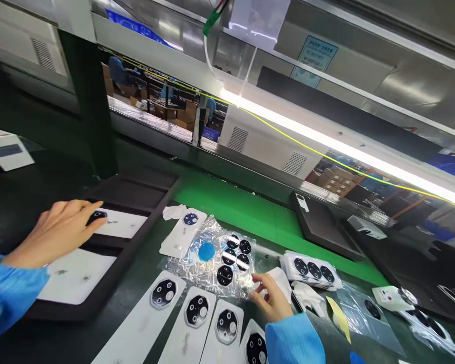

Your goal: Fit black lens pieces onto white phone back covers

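Observation:
My left hand (pixel 66 227) is at a black foam tray (pixel 131 247) on the left. Its thumb and fingers close around the dark camera end of a white phone back cover (pixel 127 223) lying in the tray. Another white cover (pixel 79 278) rests in the slot nearer to me. My right hand (pixel 272 298) has its thumb and forefinger apart, beside a clear plastic bag (pixel 197 263). On that bag lie several black round lens covers (pixel 225 275) and a blue disc (pixel 207 251). Several white back covers (pixel 195 313) with black camera rings are laid out in front.
One more white cover (pixel 184 232) lies left of the bag, touching it. To the right sits a wrapped stack of camera covers (pixel 313 270), near a yellow paper slip (pixel 338 318). Black trays (pixel 326 227) stand on the green mat (pixel 258 215). A lit tube lamp (pixel 326 134) hangs above.

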Available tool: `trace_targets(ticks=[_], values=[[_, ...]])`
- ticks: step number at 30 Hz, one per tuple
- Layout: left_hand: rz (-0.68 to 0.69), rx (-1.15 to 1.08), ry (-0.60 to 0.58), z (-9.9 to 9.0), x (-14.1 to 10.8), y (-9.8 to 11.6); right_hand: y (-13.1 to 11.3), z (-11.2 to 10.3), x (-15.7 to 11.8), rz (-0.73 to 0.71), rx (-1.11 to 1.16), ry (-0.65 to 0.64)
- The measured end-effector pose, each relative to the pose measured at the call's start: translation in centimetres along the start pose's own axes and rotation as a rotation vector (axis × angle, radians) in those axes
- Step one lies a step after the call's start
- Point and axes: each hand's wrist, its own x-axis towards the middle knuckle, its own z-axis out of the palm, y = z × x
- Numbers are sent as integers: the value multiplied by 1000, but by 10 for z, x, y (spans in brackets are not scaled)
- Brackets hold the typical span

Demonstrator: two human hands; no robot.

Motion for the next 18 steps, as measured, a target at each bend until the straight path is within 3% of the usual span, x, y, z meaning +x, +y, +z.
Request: trace_targets(ticks=[1,3,5,8,13,18], values=[[77,116,57,7,-13,12,3,-1,9,-31,-34,-41],[279,101,-51,25,-44,40,8,-1,30,-65,-76,-87],[405,4,-310,46,-73,67,14,-1,52,-65,-102,-122],[444,-85,-680,76,-102,96,25,3,79,-44,-153,-189],[380,23,-793,104,-109,116,42,9,98,-3,-262,-262],[311,221,-892,105,-103,135,48,12,101,15,-374,-304]])
